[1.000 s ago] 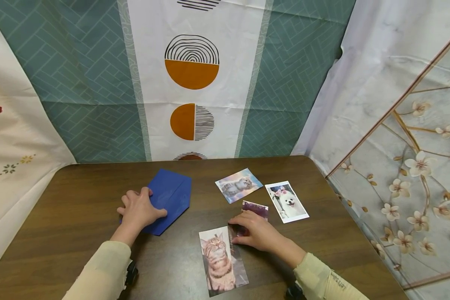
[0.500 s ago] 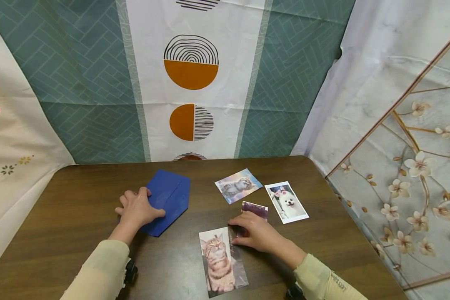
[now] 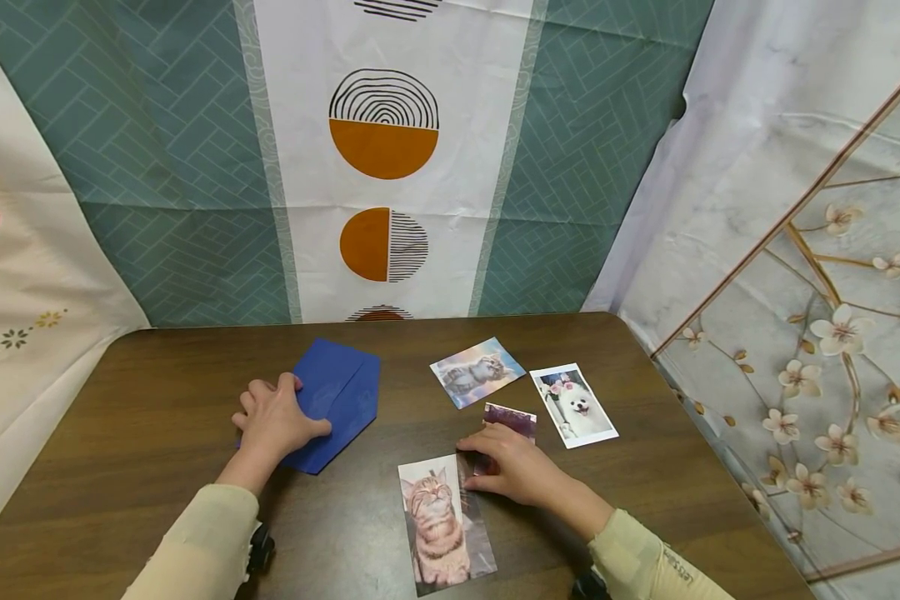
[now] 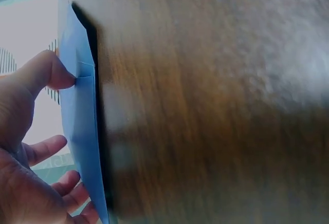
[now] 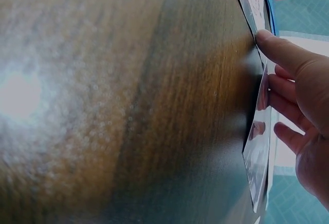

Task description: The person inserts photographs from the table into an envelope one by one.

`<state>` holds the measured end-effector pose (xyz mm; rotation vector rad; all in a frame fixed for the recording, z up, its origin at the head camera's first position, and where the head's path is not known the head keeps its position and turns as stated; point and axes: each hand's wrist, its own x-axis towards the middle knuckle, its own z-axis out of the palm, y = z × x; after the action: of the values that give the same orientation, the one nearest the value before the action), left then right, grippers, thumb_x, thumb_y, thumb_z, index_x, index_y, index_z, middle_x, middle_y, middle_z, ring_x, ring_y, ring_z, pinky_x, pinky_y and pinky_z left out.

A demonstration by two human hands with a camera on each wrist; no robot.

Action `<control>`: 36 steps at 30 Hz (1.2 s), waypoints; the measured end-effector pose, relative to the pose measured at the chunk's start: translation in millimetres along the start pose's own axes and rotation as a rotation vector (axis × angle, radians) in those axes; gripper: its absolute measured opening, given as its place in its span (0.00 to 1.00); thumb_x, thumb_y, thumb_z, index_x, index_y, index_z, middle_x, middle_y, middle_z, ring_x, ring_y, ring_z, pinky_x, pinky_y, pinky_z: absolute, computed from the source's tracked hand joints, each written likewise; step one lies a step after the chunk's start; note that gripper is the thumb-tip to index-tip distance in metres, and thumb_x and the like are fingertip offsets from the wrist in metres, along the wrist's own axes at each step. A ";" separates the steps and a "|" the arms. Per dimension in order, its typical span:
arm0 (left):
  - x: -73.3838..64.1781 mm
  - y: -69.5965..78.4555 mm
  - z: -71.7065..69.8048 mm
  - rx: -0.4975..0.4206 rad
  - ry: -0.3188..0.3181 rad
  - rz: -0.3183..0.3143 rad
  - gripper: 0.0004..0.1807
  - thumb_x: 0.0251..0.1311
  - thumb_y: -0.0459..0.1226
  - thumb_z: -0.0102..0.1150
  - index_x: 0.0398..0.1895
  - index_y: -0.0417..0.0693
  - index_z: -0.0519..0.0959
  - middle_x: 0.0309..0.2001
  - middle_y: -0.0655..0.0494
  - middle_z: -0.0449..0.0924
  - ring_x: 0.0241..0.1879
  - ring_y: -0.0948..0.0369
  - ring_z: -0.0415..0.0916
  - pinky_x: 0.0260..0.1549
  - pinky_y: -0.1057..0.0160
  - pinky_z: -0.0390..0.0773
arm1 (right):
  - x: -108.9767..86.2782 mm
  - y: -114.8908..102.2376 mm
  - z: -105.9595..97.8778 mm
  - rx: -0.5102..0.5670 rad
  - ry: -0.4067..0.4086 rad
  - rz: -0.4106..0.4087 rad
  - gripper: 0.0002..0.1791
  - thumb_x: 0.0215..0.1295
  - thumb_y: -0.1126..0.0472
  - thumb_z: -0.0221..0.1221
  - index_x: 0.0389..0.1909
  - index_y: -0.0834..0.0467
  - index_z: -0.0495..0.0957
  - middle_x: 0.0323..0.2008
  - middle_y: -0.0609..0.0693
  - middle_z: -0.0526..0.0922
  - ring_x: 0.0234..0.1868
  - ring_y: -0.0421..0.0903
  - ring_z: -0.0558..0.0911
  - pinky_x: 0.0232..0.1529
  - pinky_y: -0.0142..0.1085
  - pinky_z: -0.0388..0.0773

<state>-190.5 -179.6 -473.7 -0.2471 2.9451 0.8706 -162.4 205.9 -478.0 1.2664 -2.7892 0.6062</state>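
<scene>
In the head view my left hand [image 3: 276, 421] rests with spread fingers on the left part of a blue envelope [image 3: 345, 392]. The left wrist view has the thumb touching the face of the envelope [image 4: 82, 116], the other fingers along it. My right hand [image 3: 513, 462] lies over a purple photo card [image 3: 512, 418], covering most of it. Its thumb and fingertips are at the top right corner of an orange cat photo card [image 3: 438, 525]. The right wrist view puts the thumb at that card's edge and the relaxed fingers against the glossy purple card [image 5: 261, 116].
Behind the right hand lie a kitten photo card [image 3: 478, 372] and a white dog photo card [image 3: 574, 405]. All rest on a brown wooden table [image 3: 172, 375]. A patterned curtain [image 3: 195, 167] hangs at the back, and a flowered cloth [image 3: 832, 350] stands to the right.
</scene>
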 end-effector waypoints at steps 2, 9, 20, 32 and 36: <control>-0.8 0.0 0.4 0.002 0.015 0.010 0.44 0.49 0.47 0.77 0.63 0.34 0.67 0.60 0.18 0.54 0.59 0.24 0.53 0.50 0.25 0.59 | -0.2 0.3 0.0 0.002 0.004 -0.005 0.28 0.60 0.51 0.78 0.59 0.59 0.86 0.54 0.49 0.88 0.62 0.50 0.83 0.70 0.52 0.74; -2.4 -0.8 0.8 0.026 0.029 0.036 0.44 0.51 0.49 0.75 0.64 0.32 0.68 0.62 0.18 0.59 0.62 0.24 0.55 0.53 0.23 0.59 | -0.6 0.9 0.7 -0.002 0.009 -0.019 0.28 0.61 0.51 0.77 0.59 0.59 0.86 0.54 0.49 0.88 0.61 0.50 0.83 0.70 0.52 0.74; -8.4 0.2 2.5 0.049 0.041 0.081 0.47 0.54 0.49 0.72 0.70 0.30 0.66 0.67 0.16 0.62 0.67 0.20 0.56 0.55 0.18 0.57 | 0.5 -1.2 1.6 -0.022 0.024 -0.012 0.27 0.63 0.48 0.76 0.58 0.58 0.86 0.53 0.48 0.89 0.60 0.49 0.84 0.67 0.48 0.77; -18.6 3.9 5.4 0.094 0.094 0.128 0.52 0.54 0.50 0.73 0.75 0.26 0.65 0.71 0.16 0.60 0.69 0.22 0.56 0.53 0.19 0.61 | -0.6 -1.4 3.4 -0.042 0.025 -0.033 0.27 0.61 0.49 0.77 0.58 0.57 0.86 0.53 0.48 0.88 0.60 0.48 0.83 0.67 0.48 0.77; -21.0 3.2 6.0 0.081 0.099 0.130 0.53 0.54 0.49 0.73 0.77 0.27 0.63 0.72 0.17 0.59 0.70 0.22 0.55 0.54 0.18 0.62 | -1.0 -0.7 3.5 -0.047 0.025 -0.040 0.27 0.62 0.49 0.77 0.58 0.57 0.86 0.53 0.48 0.88 0.60 0.49 0.83 0.69 0.50 0.75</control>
<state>-170.3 -170.8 -474.8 -0.0977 3.1099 0.7718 -160.8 204.9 -481.2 1.2929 -2.7344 0.5471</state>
